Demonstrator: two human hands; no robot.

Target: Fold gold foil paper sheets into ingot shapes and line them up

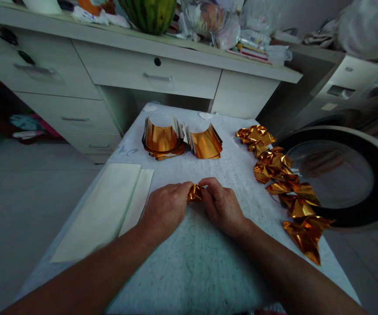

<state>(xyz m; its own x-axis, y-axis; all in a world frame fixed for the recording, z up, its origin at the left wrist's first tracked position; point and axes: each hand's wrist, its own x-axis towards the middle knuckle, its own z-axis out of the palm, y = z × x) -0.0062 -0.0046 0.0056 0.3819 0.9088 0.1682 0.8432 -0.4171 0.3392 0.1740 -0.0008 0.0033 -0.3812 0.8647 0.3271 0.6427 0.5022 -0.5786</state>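
Note:
Between my two hands is a small crumpled piece of gold foil paper (195, 193), held low over the table. My left hand (167, 204) is closed on its left end, and my right hand (223, 205) pinches the right end between thumb and fingers. Much of the foil is covered by my fingers. Beyond my hands stand two stacks of curved gold foil sheets, a left stack (161, 139) and a right stack (206, 144). Along the right side lies a row of several folded gold foil pieces (274, 165).
Pale folded paper sheets (102, 205) lie on the left of the cloth-covered table (221, 267). An open round washing machine door (336, 175) juts in at the right edge. Behind, a white desk (189, 81) with drawers carries a watermelon (151, 15) and plastic bags.

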